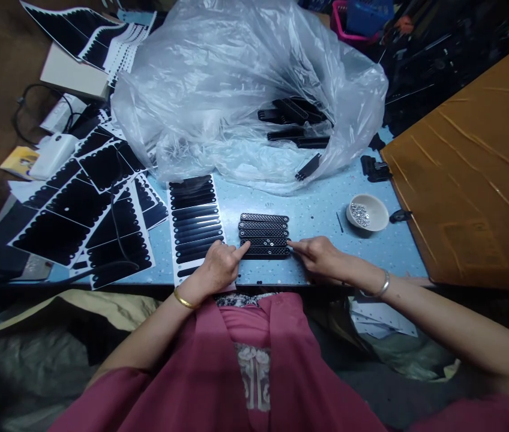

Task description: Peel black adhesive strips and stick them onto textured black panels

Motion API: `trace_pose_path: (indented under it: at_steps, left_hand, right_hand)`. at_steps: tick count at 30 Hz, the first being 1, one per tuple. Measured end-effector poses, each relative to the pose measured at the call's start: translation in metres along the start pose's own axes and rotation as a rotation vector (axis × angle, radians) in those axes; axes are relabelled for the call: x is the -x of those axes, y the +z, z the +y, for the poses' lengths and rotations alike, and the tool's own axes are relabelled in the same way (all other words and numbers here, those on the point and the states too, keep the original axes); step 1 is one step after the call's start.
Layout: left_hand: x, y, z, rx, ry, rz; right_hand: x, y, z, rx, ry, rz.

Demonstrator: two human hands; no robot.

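Several black textured strips (263, 225), with small metal rings at their ends, lie stacked side by side on the blue speckled table. A few loose small metal rings (269, 243) rest on the nearer strips. My left hand (221, 264) has its index finger stretched out, its tip touching the left end of a nearer strip; the other fingers are curled. From the opposite side, my right hand (322, 257) points its index finger at the strips' right end, its other fingers bent under. I see nothing held in either hand. A white bowl (377, 213) containing small metal pieces stands beyond my right hand.
Left of the strips lies a sheet of black stickers (174, 240); more sticker sheets (68, 216) overlap farther left, crossed by a cable. A large clear plastic bag (218, 78) with black parts fills the back. A brown cardboard box (475, 180) borders the right side.
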State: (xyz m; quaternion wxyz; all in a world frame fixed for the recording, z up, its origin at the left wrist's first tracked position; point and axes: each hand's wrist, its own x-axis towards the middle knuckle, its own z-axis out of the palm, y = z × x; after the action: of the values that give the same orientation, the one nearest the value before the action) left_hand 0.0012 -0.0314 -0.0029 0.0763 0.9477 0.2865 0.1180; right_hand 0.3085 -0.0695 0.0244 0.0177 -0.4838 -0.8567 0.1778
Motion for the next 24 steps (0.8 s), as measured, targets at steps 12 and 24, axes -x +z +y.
trace_pose_path:
  at_steps: [12,24]
  left_hand:
    - [0.004,-0.014,0.000,-0.022,-0.073,-0.070]
    - [0.009,-0.008,-0.006,-0.124,-0.038,-0.154]
  right_hand:
    - [0.016,0.037,-0.001,-0.187,0.083,0.247]
    - [0.016,0.039,-0.002,-0.110,0.019,0.281]
